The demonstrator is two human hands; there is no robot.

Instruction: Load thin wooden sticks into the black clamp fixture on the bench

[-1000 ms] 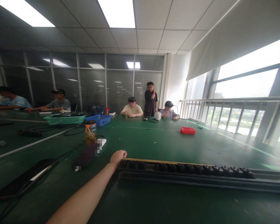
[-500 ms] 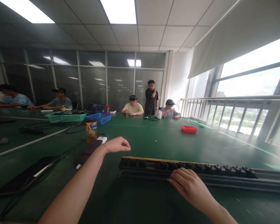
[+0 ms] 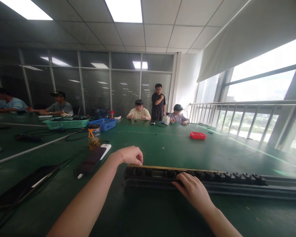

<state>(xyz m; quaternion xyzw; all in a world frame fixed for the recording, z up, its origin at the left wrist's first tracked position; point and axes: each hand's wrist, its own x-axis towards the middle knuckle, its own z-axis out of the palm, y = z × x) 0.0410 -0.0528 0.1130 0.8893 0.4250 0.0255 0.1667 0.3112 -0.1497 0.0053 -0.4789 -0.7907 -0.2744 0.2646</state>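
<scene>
- A long, narrow black tray (image 3: 236,191), carrying a row of small black parts (image 3: 234,178), lies on the green counter (image 3: 143,210) at 4 o'clock from centre.
- Left hand (image 3: 133,155), 7 o'clock: curled by the thin yellow strip (image 3: 162,168)'s 9-o'clock end; grip unclear.
- Right hand (image 3: 193,189), 5 o'clock: over the tray's near edge; clamped or not, I cannot tell.

Parts rail (image 3: 227,188) sits on table (image 3: 143,214), right of bottle (image 3: 94,136); left basket (image 3: 65,124) beside right basket (image 3: 103,125), both behind bottle; tray (image 3: 198,136) beyond rail.
</scene>
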